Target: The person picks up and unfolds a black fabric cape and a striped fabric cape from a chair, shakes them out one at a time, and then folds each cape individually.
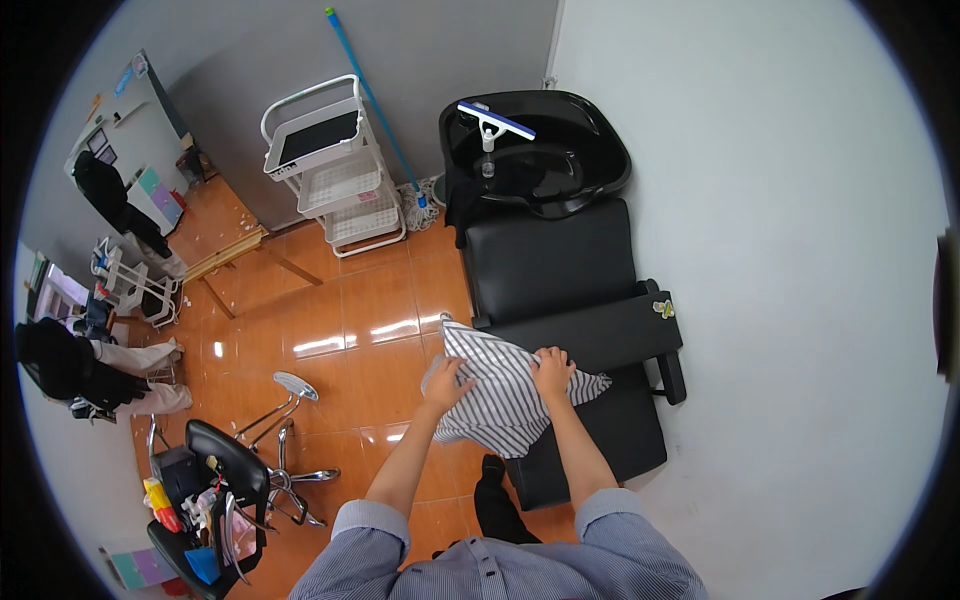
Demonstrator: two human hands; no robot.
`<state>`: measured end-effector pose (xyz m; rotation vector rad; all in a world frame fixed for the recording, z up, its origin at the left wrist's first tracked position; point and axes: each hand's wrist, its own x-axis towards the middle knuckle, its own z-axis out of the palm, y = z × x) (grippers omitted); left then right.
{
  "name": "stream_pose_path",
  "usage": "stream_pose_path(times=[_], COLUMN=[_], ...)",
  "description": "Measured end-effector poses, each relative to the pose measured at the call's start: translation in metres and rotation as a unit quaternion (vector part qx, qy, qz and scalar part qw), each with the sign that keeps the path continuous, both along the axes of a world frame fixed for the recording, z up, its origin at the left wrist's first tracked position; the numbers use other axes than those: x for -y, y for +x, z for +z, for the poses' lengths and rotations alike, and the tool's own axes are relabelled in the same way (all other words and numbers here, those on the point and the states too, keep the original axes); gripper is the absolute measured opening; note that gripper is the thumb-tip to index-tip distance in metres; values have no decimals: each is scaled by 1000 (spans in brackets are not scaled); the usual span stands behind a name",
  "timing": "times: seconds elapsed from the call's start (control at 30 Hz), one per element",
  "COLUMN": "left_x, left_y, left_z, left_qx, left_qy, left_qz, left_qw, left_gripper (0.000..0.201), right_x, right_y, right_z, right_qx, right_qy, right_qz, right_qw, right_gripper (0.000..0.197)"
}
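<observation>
A grey-and-white striped cloth (500, 395) hangs from both my hands, spread beside and partly over the black padded salon wash chair (615, 430). Its left edge is in the grip of my left hand (447, 384), the fingers curled onto the fabric. My right hand (552, 374) is closed on the cloth's upper right part, just in front of the black armrest bar (590, 325). One corner trails right onto the chair seat. Another corner points up toward the backrest (545, 250). The fingertips under the fabric are hidden.
A black wash basin (590, 125) with a blue-edged squeegee (495, 120) adjoins the chair. A white trolley (330, 180) and a mop (370, 90) stand far left. Left are a cluttered black swivel chair (225, 450), a mirror (150, 160) and a person in black (85, 370). A white wall (780, 250) rises right.
</observation>
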<state>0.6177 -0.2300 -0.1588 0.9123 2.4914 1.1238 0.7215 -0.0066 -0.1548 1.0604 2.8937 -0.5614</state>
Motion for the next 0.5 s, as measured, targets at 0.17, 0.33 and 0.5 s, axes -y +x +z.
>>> stream_pose_path(times=[0.17,0.33,0.5], left_x=[11,39,89], left_y=[10,32,64], left_z=[-7,-6,21], left_qx=[15,4,24], left_qy=[-174,-172,-119], left_qz=[-44,-29,-28], left_qw=[984,985,992], left_gripper=[24,16,11], right_x=[1,21,68], right_y=[6,35,82], right_z=[4,30,78], right_qx=[-35,-154,-221], right_qy=[-32,-70,-38], right_qz=[16,73,114], right_qw=[999,983,968], right_gripper=[19,16,15])
